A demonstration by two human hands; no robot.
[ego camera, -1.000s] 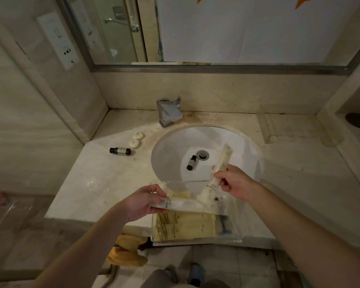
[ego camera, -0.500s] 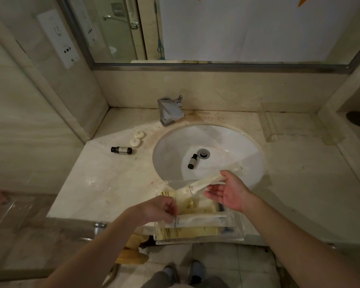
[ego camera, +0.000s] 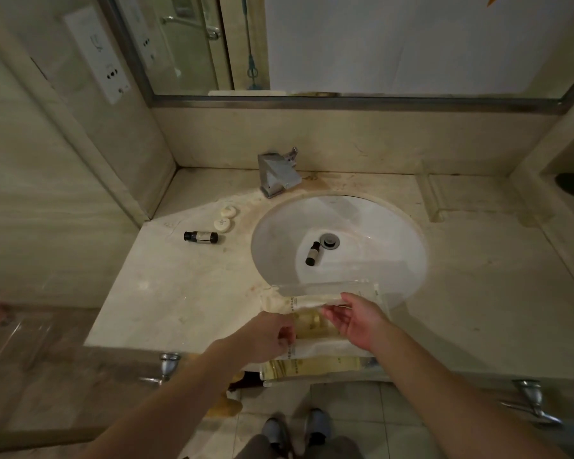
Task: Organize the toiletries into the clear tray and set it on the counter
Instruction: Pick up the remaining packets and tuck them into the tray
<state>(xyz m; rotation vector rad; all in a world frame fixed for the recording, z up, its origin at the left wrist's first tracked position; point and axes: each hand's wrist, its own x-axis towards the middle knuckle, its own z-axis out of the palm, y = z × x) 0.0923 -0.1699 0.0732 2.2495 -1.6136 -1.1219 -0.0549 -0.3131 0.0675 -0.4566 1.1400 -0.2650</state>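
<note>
A clear tray (ego camera: 325, 288) rests on the counter's front edge, partly over the sink basin. It holds yellow sachets (ego camera: 312, 367) and two white wrapped packets. My right hand (ego camera: 355, 321) lays the upper white packet (ego camera: 307, 301) flat along the tray's far side, fingertips on its right end. My left hand (ego camera: 269, 337) pinches the left end of the lower white packet (ego camera: 315, 349). A small dark bottle (ego camera: 200, 236) lies on the counter at left, next to two round soaps (ego camera: 225, 218). Another dark bottle (ego camera: 313, 253) lies in the basin by the drain.
A square chrome faucet (ego camera: 277, 175) stands behind the white basin (ego camera: 378, 233). A mirror runs along the back wall, and a socket panel (ego camera: 96, 54) is on the left wall. Towel-bar brackets (ego camera: 168, 362) stick out below the counter's front edge. My feet are on the tiled floor.
My right hand has swung the white packet from upright over the basin down into the tray. My left hand has pulled the other packet lower in the tray.
</note>
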